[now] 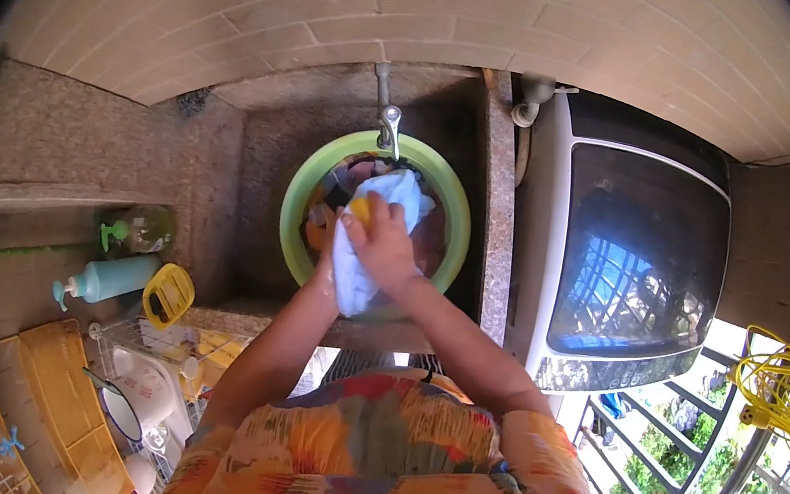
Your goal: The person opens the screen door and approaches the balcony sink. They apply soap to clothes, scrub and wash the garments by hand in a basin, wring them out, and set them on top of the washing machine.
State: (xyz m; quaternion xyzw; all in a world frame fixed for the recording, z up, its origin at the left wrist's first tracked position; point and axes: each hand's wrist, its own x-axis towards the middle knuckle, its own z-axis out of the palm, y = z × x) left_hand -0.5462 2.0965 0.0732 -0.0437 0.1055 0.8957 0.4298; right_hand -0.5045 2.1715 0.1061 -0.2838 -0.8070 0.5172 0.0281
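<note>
Above a green basin [299, 183], a light blue cloth [351, 276] is stretched out between my hands. My right hand [387, 248] is closed around a yellow bar [360, 208], which looks like soap, and presses it onto the cloth. From the left side, my left hand [326, 256] holds the cloth from underneath; its fingers are mostly hidden by the fabric. Darker wet clothes [430, 232] lie inside the basin below.
A metal faucet [391, 125] reaches over the basin in the stone sink [266, 158]. Right of the sink's wall stands a washing machine [641, 256]. Left are a blue pump bottle [113, 278], a yellow soap dish [168, 296] and a dish rack [177, 398].
</note>
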